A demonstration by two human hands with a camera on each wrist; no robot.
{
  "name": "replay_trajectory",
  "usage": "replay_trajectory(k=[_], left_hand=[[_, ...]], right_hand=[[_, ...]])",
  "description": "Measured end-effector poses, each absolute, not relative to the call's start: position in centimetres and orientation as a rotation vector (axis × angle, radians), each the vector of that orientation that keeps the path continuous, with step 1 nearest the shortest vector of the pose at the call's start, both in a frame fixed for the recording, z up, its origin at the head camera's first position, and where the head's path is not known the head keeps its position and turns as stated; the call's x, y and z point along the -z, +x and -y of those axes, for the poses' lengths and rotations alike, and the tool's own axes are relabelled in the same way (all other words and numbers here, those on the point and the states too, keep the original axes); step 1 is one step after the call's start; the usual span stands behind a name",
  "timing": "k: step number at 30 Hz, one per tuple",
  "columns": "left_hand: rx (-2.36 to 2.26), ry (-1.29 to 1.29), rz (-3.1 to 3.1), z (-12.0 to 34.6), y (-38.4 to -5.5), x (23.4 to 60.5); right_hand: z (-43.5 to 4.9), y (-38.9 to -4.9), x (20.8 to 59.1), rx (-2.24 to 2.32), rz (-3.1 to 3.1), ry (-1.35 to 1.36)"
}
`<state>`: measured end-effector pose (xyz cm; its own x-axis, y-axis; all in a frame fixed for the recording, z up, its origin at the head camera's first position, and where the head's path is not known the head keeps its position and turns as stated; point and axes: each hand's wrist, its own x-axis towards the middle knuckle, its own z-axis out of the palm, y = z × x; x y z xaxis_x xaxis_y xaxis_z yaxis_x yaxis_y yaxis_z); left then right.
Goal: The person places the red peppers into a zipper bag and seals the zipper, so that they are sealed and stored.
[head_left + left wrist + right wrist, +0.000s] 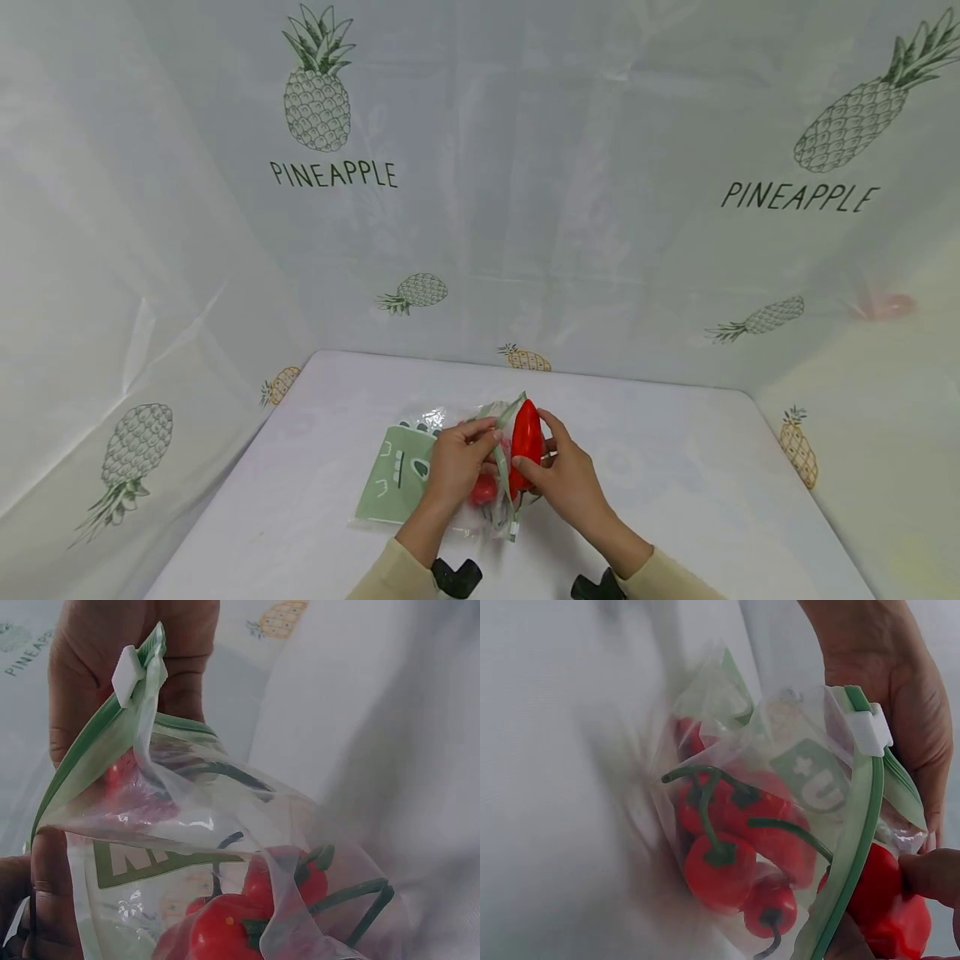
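A clear zip bag (802, 720) with a green edge and white slider (870, 731) stands open-mouthed on the table. Inside lie several red peppers (720, 874) with green stems, seen through the plastic. My left hand (450, 458) pinches the bag's green rim between thumb and fingers. In my right hand (570, 483) is another red pepper (527, 442), gripped between thumb and fingers, its pointed end up. This pepper is right at the bag's mouth, its stem end low and partly behind the green edge in the right wrist view.
A green panel with a cartoon face (393, 475) lies flat in clear plastic to the left of the hands. The white table (675, 467) meets a pineapple-print curtain (525, 208) behind and at both sides. Black wrist mounts (457, 577) sit by both sleeves.
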<state>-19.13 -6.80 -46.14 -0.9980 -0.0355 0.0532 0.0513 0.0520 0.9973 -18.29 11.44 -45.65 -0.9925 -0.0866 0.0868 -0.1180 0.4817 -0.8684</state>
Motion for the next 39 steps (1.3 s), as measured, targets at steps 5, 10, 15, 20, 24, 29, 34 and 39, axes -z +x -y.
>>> replay_trajectory(k=[5, 10, 15, 20, 24, 29, 34, 39], left_hand=[[2.155, -0.027, 2.195, 6.8, -19.2, 45.9], [2.186, -0.031, 2.174, 6.9, -19.2, 45.8], [2.214, -0.045, 2.161, 6.9, -19.1, 45.7], [2.22, -0.046, 2.149, 6.8, -19.1, 45.5], [2.223, -0.053, 2.136, 6.9, -19.0, 45.4], [2.245, -0.044, 2.113, 7.1, -19.3, 45.4], [2.244, -0.065, 2.119, 7.2, -19.2, 45.2], [2.235, -0.118, 2.173, 7.2, -18.9, 45.1]], right_hand=[[-11.1, -18.6, 46.0, -1.537, 2.713, 0.22], [-10.7, -18.7, 46.0, -1.543, 2.739, 0.25], [-10.5, -18.9, 46.1, -1.508, 2.772, 0.252], [-10.5, -19.1, 46.2, -1.458, 2.794, 0.277], [-10.5, -19.1, 46.2, -1.396, 2.826, 0.312], [-10.5, -19.0, 46.0, -1.372, 2.85, 0.379], [-10.5, -18.8, 45.9, -1.34, 2.876, 0.437], [-10.3, -18.7, 46.0, -1.382, 2.833, 0.379]])
